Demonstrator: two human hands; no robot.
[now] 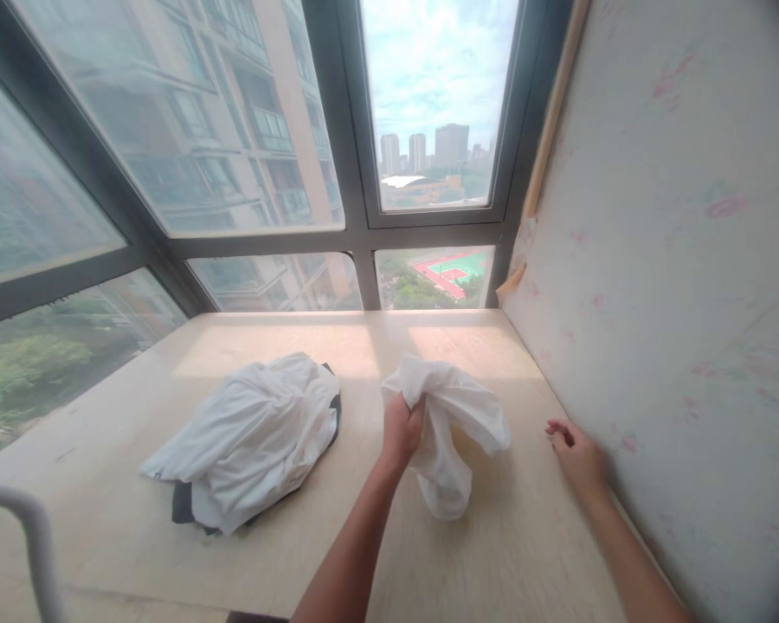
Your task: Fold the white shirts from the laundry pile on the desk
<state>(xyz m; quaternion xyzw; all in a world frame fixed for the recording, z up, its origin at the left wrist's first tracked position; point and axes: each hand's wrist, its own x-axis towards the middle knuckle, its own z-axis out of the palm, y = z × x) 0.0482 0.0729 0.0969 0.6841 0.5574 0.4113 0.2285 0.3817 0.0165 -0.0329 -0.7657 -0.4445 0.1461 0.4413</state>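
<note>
1. White cloth (451,424) bunched up and hanging above the wooden tabletop (525,536), right of centre, lower end drooping down toward the board.
2. Left hand (401,430) gripping it near the top, fingers clamped tight round a gathered fold, arm coming up from the bottom edge.
3. Right hand (576,457) resting off to the side, well apart from the cloth, close to the pale wall panel (675,260); fingers loosely curled and slightly apart, holding nothing, tips touching or just over the tabletop, can't tell which.
4. Sitting to the left, near but not touching: crumpled pile of white garments (253,433) with something dark (183,504) peeking out underneath, lying flat on the board.
5. Poking in at the bottom left corner: curved white bar (35,528), blurry.
6. Wrapping round the back and left: big window (438,104) with dark frames, looking out on apartment blocks, trees and a red and green sports court (454,270) far below.
7. Falling across the far end of the tabletop: patch of sunlight.
</note>
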